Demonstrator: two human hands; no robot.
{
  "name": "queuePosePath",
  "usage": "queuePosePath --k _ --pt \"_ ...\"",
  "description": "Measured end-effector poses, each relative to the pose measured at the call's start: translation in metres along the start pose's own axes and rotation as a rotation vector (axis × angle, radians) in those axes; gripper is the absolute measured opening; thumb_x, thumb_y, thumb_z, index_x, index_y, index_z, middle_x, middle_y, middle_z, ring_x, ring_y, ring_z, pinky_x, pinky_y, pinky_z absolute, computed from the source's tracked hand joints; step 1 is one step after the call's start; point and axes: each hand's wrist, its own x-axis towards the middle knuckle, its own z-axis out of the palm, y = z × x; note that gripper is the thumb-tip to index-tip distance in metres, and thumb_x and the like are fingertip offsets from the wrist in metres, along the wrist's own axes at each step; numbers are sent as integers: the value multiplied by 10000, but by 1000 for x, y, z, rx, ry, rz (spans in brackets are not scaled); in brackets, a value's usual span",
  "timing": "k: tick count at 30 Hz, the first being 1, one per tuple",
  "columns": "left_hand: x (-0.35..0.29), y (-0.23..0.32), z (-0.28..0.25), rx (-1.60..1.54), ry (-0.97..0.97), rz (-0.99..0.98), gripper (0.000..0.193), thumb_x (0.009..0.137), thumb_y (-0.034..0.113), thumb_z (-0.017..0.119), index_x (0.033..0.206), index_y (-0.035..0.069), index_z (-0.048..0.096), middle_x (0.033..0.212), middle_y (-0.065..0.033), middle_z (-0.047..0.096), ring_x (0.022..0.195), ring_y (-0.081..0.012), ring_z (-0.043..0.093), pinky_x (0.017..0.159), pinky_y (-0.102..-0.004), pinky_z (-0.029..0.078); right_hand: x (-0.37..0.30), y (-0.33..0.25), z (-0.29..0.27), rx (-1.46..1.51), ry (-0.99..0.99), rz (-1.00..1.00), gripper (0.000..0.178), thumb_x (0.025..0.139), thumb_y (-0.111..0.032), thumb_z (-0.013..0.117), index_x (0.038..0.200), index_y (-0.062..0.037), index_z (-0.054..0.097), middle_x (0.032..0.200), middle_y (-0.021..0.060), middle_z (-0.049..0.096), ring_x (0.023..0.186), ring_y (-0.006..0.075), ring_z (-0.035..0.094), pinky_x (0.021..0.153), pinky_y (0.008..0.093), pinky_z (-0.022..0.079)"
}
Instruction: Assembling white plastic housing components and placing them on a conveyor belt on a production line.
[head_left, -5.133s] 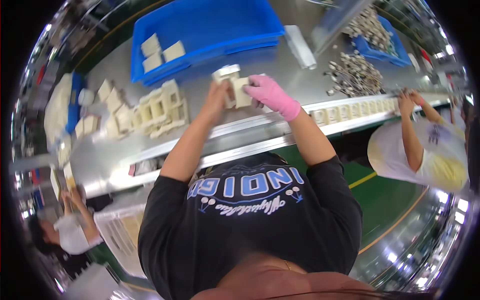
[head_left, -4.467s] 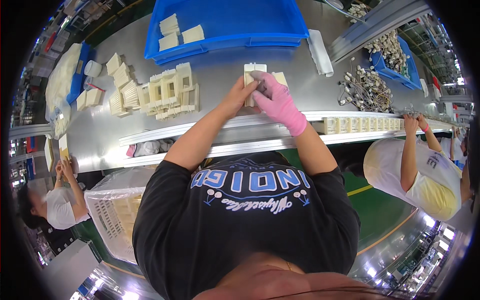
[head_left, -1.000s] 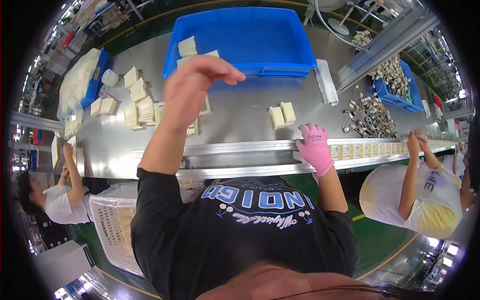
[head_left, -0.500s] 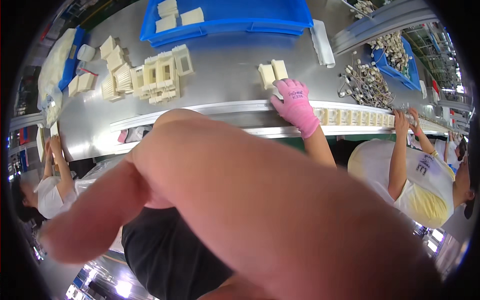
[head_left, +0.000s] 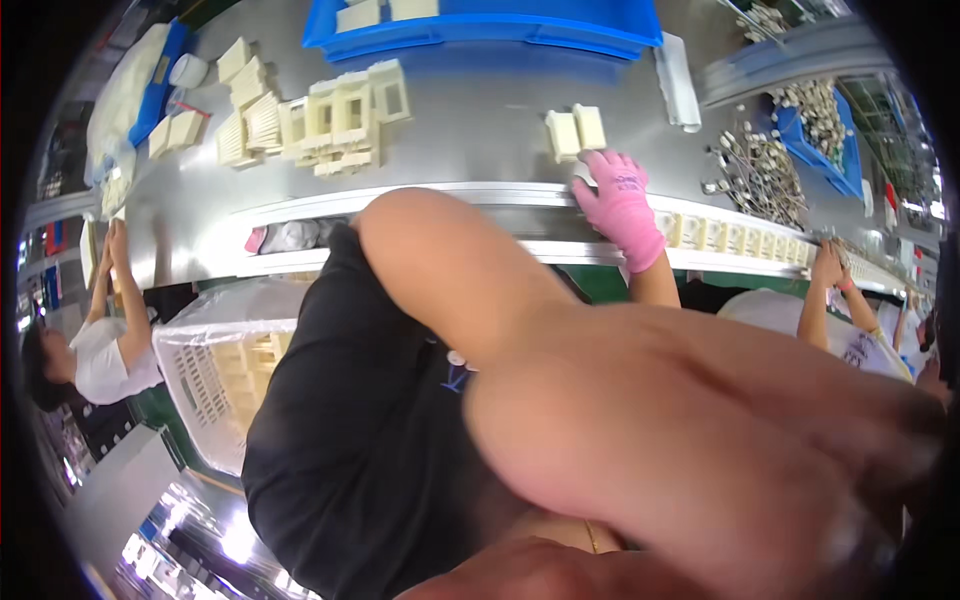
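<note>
My right hand (head_left: 622, 210), in a pink glove, lies back up over the far edge of the metal rail (head_left: 470, 190). Its fingers are stretched out and its thumb is apart, with nothing seen in its grasp. Just beyond the fingertips stand two cream plastic blocks (head_left: 576, 133), side by side. My left hand (head_left: 640, 410), bare, looms very large and blurred close to the camera. Its bent arm (head_left: 430, 240) comes out of a black sleeve (head_left: 340, 370). The fingers are smeared at the lower right, so their state is unclear.
Stacked cream plastic frames (head_left: 340, 120) stand at the left, below a blue tray (head_left: 480, 25). A row of cream parts (head_left: 730, 236) fills the rail's right stretch. Wired connectors (head_left: 755, 175) are heaped at the right. Co-workers sit on both sides; a white basket (head_left: 205, 400) stands lower left.
My left hand and arm have swung right across the picture, uncovering the black sleeve and the white basket. The bench scene has shifted slightly up and right. The gloved hand stays by the two blocks.
</note>
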Motion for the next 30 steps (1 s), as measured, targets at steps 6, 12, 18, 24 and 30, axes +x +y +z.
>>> queuePosePath --k 6,12,18,24,30 --pt "-1 -63 22 97 -53 89 402 868 267 406 1104 -56 451 1072 -218 494 1016 -309 472 880 -373 374 8 1 6 71 -30 -40 288 735 -231 531 988 -94 517 955 109 519 938 293 466 850 412 310" --pt "-7 -100 29 134 -292 -69 399 877 270 403 1086 -66 457 1064 -221 501 1008 -302 477 873 -369 374 1 -5 -12 123 25 -56 299 725 -200 542 994 -72 513 954 126 524 924 302 472 845 422 318" --pt "-14 -83 15 -61 -582 -653 317 874 252 430 944 -46 512 923 -163 548 878 -229 518 779 -332 404 14 10 -5 65 -72 -46 323 726 -215 542 1015 -77 504 972 129 523 953 303 464 851 409 324" --pt "-5 -42 -23 -165 -731 -1205 314 866 274 477 815 -27 548 758 -119 566 739 -171 538 686 -302 422 60 18 -16 223 -120 39 237 742 -203 535 920 -47 519 943 148 534 894 319 499 774 385 389" --pt "-70 27 -202 1296 -351 -1284 239 770 234 510 883 30 560 860 -139 579 807 -247 547 706 -360 420 107 43 19 -99 -244 146 329 760 -308 485 940 -34 469 911 152 555 907 313 529 767 395 425"
